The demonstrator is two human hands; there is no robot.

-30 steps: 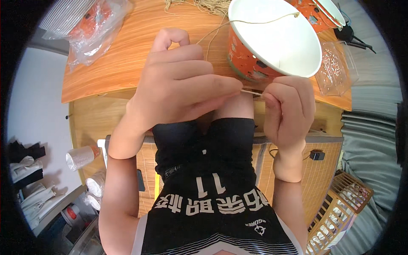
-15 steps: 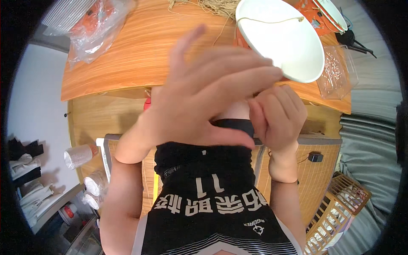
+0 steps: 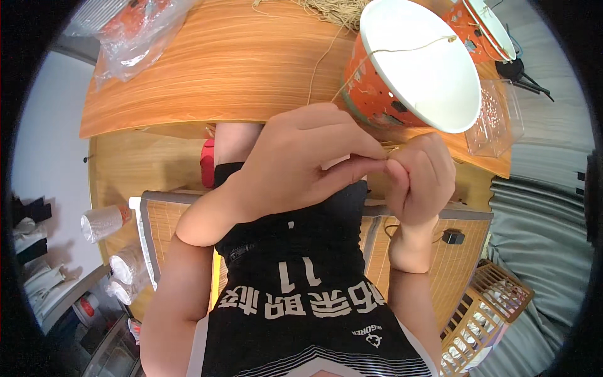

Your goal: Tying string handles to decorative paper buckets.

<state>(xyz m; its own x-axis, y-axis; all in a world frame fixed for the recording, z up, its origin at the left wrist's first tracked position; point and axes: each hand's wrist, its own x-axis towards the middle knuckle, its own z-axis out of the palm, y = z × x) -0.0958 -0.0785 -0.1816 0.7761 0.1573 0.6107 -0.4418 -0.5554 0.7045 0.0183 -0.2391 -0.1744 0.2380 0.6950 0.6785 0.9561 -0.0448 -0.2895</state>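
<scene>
A large orange-red paper bucket (image 3: 382, 88) with a white inside leans on the table in front of me, its mouth turned to the right and toward me. A thin beige cord (image 3: 411, 48) is knotted at its far rim, crosses the mouth and runs down behind my left hand. My left hand (image 3: 311, 160) is closed, its thumb and fingertips pinched together. They meet the fingertips of my right hand (image 3: 422, 179), whose fingers are curled in just below the bucket. A bit of cord shows at the pinch; the rest is hidden by the fingers.
A tangled heap of cord (image 3: 336, 9) lies at the table's far side. A second orange bucket (image 3: 475, 31) is at far right, near a clear plastic box (image 3: 493, 122) of small pieces. Clear plastic bags (image 3: 135, 47) lie at far left. A wooden crate (image 3: 487, 308) stands lower right.
My left hand's spread fingers have closed into a pinch, meeting my right hand's fingertips. The view has shifted slightly, and more of the bucket's orange side shows.
</scene>
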